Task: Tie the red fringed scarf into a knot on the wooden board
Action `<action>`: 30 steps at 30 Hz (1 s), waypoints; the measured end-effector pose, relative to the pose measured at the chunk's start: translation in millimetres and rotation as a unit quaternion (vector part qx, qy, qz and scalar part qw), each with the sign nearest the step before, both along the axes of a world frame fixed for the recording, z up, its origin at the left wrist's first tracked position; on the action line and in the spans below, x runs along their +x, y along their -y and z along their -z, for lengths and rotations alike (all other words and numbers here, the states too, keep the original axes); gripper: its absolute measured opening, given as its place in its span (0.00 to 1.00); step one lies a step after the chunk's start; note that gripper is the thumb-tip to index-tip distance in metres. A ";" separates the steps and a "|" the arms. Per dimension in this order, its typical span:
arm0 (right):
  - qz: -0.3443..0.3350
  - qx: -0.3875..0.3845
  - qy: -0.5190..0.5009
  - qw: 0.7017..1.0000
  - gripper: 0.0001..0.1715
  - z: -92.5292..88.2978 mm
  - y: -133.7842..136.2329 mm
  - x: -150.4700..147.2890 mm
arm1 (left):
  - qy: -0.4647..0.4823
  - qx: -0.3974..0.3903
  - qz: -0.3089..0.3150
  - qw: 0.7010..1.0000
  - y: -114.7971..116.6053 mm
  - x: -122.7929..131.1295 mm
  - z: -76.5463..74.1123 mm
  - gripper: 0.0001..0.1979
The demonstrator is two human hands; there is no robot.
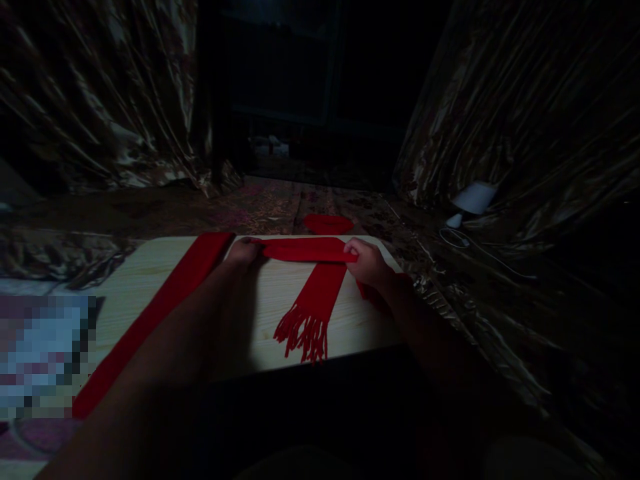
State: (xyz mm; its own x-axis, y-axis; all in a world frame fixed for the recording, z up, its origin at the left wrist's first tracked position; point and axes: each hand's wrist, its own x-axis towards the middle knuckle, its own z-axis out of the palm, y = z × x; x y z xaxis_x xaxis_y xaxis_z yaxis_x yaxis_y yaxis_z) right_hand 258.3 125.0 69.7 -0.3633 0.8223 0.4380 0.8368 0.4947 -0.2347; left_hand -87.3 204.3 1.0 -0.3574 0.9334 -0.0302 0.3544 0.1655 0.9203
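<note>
A red scarf (303, 250) is stretched level between my two hands, above the far part of a light wooden board (280, 300). My left hand (245, 251) is closed around the stretch's left side, its fingers in shadow. On the right, my right hand (367, 261) grips the cloth with thumb and curled fingers. Below it a fringed end (310, 313) of red cloth lies on the board, tassels toward me. Another long red strip (165, 307) runs down the board's left side, partly behind my left forearm. More red cloth shows beneath my right wrist.
Beyond the board, a red piece (329, 223) lies on patterned fabric (280, 200). A small white lamp (474, 199) with a cord stands at right. Dark curtains (145, 100) hang on both sides of a window. A pixelated item (40, 347) sits at left. The room is dim.
</note>
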 end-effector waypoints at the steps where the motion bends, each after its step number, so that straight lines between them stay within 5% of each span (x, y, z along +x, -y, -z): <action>1: -0.042 -0.009 0.032 0.999 0.10 -1.1 13.2 0.7 | 0.006 -0.003 0.003 1.000 -0.4 -0.7 1.4 0.14; 7: -0.149 -0.012 0.241 0.959 0.11 14.4 68.5 -4.9 | -0.002 -0.015 -0.003 1.000 7.2 -0.9 2.8 0.14; 13: -0.142 0.007 0.264 0.954 0.15 25.0 81.7 -15.1 | -0.077 -0.007 -0.046 0.996 29.4 1.8 -0.1 0.19; 19: -0.107 0.020 0.260 0.959 0.13 29.5 87.4 -18.8 | -0.229 0.165 -0.104 0.954 76.7 26.2 -14.2 0.24; 22: -0.093 0.016 0.254 0.963 0.12 32.3 87.6 -19.9 | -0.307 0.256 0.017 0.917 114.6 55.2 -32.5 0.18; 26: -0.089 0.008 0.250 0.964 0.11 33.6 86.8 -21.3 | -0.362 0.195 0.302 0.860 165.2 98.8 -41.9 0.20; 30: -0.091 -0.002 0.259 0.962 0.10 32.2 87.1 -22.5 | -0.433 0.135 0.354 0.818 189.8 128.4 -33.7 0.28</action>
